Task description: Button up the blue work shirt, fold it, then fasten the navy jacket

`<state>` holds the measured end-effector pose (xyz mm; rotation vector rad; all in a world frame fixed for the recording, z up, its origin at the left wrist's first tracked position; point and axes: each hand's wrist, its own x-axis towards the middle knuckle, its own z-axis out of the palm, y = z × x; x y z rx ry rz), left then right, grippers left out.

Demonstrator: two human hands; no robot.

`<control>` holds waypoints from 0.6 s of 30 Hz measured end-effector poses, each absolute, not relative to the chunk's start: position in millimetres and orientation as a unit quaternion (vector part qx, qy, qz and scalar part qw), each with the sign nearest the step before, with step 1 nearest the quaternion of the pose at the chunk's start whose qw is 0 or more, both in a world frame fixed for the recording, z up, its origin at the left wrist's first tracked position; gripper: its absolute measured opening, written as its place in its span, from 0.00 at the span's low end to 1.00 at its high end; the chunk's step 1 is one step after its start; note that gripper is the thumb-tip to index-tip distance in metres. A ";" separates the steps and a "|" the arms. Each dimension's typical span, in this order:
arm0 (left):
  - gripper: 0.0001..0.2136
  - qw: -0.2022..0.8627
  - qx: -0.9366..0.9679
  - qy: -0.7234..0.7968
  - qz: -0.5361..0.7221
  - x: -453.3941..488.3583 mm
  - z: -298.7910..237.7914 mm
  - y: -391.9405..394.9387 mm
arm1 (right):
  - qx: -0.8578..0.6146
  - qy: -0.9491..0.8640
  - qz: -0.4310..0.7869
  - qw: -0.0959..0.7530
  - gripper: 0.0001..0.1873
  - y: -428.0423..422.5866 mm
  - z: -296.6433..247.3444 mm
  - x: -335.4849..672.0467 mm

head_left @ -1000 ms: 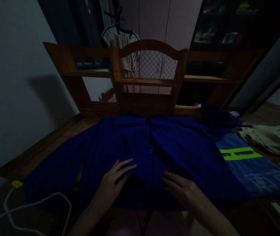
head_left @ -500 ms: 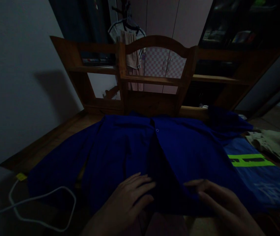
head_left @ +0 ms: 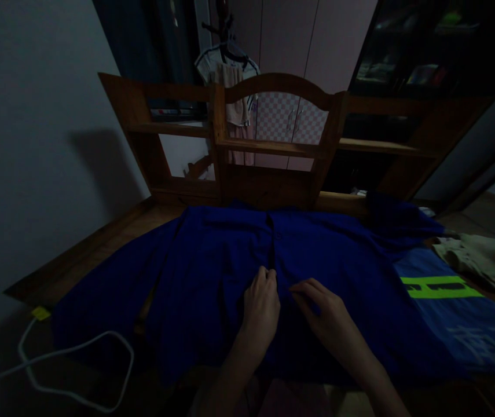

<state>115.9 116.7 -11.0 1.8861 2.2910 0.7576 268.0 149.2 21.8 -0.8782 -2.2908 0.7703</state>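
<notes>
Dark blue button shirt (head_left: 212,272) lies spread front-up on the wooden worktop (head_left: 112,231), placket mostly closed; left hand (head_left: 261,304) and right hand (head_left: 325,310) meet at its midline, fingers bunched together pinching the edges, lower front apparently still unfastened.

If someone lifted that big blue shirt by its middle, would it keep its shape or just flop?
The blue shirt would probably flop: it lies flat with soft folds and drapes over the table edge. It looks like thin cloth, so likely light. Pushed, it would likely bunch, as it creases near the left hand and right hand.
</notes>
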 end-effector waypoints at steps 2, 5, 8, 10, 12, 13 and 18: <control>0.15 0.045 0.616 0.741 0.264 114.7 -15.7 118.6 | -0.334 -0.854 0.281 0.284 0.13 153.8 9.4 258.9; 0.10 0.069 0.620 0.723 0.298 108.6 -22.4 121.7 | -0.351 -0.852 0.273 0.276 0.14 155.8 -8.2 253.1; 0.08 0.113 0.610 0.709 0.336 102.7 -27.7 124.9 | -0.350 -0.854 0.271 0.275 0.14 154.2 -17.4 252.8; 0.07 0.137 0.597 0.704 0.359 100.6 -30.2 126.0 | -0.349 -0.855 0.269 0.273 0.15 152.9 -18.9 253.4; 0.07 0.150 0.584 0.702 0.378 99.8 -31.0 125.7 | -0.352 -0.850 0.277 0.279 0.15 152.7 -18.0 254.5; 0.07 0.157 0.577 0.703 0.385 99.9 -30.5 125.1 | -0.354 -0.842 0.289 0.286 0.14 153.2 -17.1 255.3; 0.07 0.221 0.540 0.690 0.427 105.8 -21.4 121.8 | -0.346 -0.779 0.408 0.326 0.12 157.9 -12.8 262.2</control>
